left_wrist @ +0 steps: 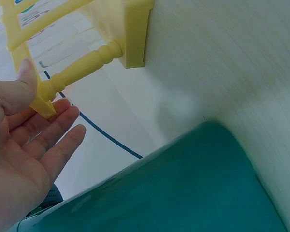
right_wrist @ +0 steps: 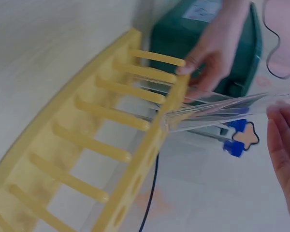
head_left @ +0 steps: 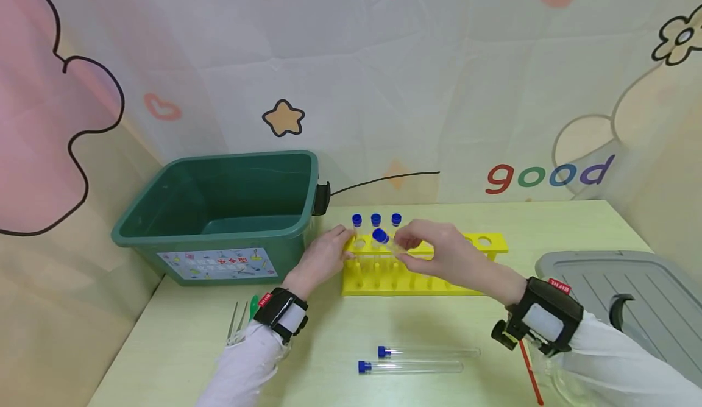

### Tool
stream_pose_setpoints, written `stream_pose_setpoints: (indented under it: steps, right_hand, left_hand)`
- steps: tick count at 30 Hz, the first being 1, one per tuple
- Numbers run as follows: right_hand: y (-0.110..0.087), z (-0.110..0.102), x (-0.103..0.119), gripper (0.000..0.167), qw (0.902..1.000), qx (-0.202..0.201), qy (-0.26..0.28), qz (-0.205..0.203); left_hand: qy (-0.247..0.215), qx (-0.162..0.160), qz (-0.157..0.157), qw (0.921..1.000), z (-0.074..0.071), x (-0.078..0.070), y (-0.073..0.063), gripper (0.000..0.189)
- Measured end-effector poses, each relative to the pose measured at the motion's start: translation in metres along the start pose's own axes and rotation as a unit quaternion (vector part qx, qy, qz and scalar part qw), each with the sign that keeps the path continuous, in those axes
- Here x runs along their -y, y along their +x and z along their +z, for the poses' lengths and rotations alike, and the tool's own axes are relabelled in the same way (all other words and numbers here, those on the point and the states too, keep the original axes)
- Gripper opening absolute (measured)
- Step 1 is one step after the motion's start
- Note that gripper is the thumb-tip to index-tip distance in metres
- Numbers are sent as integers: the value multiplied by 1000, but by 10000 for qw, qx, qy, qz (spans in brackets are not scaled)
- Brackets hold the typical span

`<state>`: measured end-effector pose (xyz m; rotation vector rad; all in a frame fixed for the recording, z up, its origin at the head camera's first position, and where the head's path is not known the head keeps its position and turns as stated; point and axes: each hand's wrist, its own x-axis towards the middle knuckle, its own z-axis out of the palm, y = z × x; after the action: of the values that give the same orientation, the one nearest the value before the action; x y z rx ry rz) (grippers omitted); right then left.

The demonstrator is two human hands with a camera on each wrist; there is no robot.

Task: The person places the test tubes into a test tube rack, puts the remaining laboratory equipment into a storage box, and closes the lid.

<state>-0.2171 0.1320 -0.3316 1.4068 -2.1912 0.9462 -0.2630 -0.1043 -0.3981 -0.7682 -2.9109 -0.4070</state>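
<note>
A yellow test tube rack stands on the table, and my left hand holds its left end. In the left wrist view, the thumb lies on the upper rail with the fingers on its other side. My right hand pinches a clear test tube with a blue cap. That tube is tilted, its rounded bottom close to the rack's upper rail in the right wrist view; whether they touch, I cannot tell. Three blue-capped tubes stand at the rack's back left.
Two capped test tubes lie on the table in front of the rack. A green bin stands left, a grey lid right. Metal prongs show by the left sleeve, and a red stick by the right.
</note>
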Motion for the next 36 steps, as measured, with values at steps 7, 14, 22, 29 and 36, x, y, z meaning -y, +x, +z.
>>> stream_pose_setpoints:
  steps: [7,14,22,29,36]
  right_hand:
    - [10,-21,-4,29,9919,-1121,-218,561]
    - [9,-22,-14,25,9819,-1479,-112,1176]
    - [3,-19,-26,23,9703,-1643,3,1775]
    - [-1,-15,-31,21,9679,-1564,116,1966]
    - [-2,-7,-35,19,9666,-1465,225,2091]
  left_hand:
    - [-49,23,-65,10000,-1,-1,-1,47]
    - [-77,42,-54,9999,-2,-1,-1,47]
    - [20,40,-36,10000,0,1,0,47]
    - [-7,39,-32,10000,0,0,0,47]
    - [3,52,-66,10000,0,0,0,47]
